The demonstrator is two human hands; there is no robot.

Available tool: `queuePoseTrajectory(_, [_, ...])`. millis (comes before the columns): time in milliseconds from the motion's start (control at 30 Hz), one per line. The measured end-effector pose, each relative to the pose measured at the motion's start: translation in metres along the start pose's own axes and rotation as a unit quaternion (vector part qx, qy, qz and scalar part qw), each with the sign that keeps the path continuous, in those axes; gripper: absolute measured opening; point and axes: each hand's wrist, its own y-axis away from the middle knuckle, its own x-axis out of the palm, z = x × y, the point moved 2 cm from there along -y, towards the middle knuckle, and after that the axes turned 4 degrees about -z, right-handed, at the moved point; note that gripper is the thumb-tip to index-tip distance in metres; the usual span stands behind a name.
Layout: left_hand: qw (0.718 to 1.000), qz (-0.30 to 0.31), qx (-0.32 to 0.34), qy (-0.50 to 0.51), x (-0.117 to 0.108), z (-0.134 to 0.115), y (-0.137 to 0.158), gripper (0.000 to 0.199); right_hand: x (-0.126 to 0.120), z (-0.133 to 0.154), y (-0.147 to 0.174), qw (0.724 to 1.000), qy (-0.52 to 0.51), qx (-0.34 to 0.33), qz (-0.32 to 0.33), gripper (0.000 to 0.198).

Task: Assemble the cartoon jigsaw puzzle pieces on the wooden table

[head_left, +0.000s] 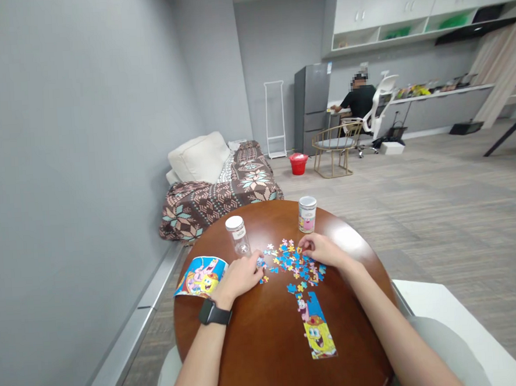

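Loose jigsaw puzzle pieces point(292, 261), mostly blue with some yellow and pink, lie heaped in the middle of the round table. My left hand point(242, 274), a black watch on its wrist, rests at the pile's left side, fingers bent and apart around a few pieces. At the pile's upper right, my right hand point(320, 249) has its fingers bent together at a small puzzle piece point(300, 250). A joined strip of puzzle point(317, 329) with a yellow cartoon face lies nearer me. Left of my left hand is a curled picture sheet point(202, 276) with matching cartoon figures.
On the brown table point(258, 344) stand a clear jar point(238, 236) with a white lid and a labelled jar point(307, 215). Beyond are a covered sofa point(240, 182), a red bucket point(299, 164) and a gold-framed chair point(336, 144). A person point(361, 100) sits farther back.
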Motion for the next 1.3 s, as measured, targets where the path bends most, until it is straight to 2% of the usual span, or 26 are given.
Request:
queuePoseTrajectory(267, [0.999,-0.041,-0.01,-0.001,0.01,-0.002,-0.005,0.023,0.008,0.0,-0.002,0.999,-0.032,-0.025,0.011,0.017])
queuePoseTrajectory(400, [0.996,-0.082,0.026,0.03,0.013,-0.006,-0.008,0.014,0.013,0.004,-0.002,0.997,-0.051,-0.036,0.033,0.017])
queuePoseTrajectory(533, [0.988,-0.138,0.063,0.028,0.015,-0.011,-0.011,0.01,0.017,0.006,-0.002,0.998,-0.032,-0.058,-0.004,0.018])
queuePoseTrajectory(700, [0.981,-0.169,0.096,0.004,0.016,-0.017,-0.011,0.016,0.021,0.002,-0.005,0.996,-0.027,-0.082,-0.035,0.02])
queuePoseTrajectory(867, [0.98,-0.184,0.079,-0.016,0.018,-0.018,-0.012,0.017,0.024,-0.001,-0.007,0.995,-0.037,-0.079,-0.038,0.021])
queuePoseTrajectory(1300, [0.98,-0.197,0.035,0.012,0.018,-0.017,-0.013,0.011,0.031,-0.005,-0.01,0.993,-0.028,-0.102,-0.058,0.016])
